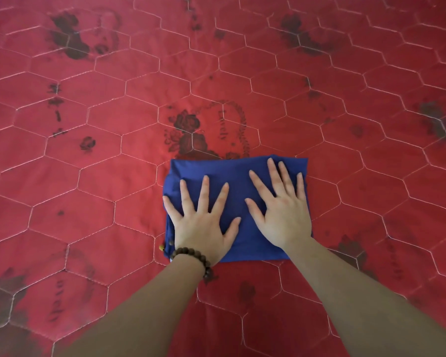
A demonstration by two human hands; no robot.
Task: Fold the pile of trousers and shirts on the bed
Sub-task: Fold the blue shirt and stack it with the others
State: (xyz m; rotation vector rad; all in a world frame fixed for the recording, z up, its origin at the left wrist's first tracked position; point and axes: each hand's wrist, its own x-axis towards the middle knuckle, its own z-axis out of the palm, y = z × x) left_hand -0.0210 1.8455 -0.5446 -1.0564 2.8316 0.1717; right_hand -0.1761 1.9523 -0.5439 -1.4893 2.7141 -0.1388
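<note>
Left hand: flat, fingers splayed wide, palm down on the left half of a folded dark blue cloth garment. A brown wooden bead bracelet sits on that wrist. Right hand: also flat, fingers straight and closer together, pressing the right half of the same garment. Neither hand pinches or curls round anything.

The garment lies as a compact rectangle, several layers thick by the look of its left edge, near the middle of the bed and close to the person. Small bead-like bits show at its lower left corner; possibly drawstring ends, too small to tell.

Under it: red quilted bed cover with pale hexagon stitching and dark rose prints.

Progress, as judged: this piece looks folded, and the hands seem to be smoothing it flat. No pile and no other folded stack are in view, so how many items are left cannot be told.
</note>
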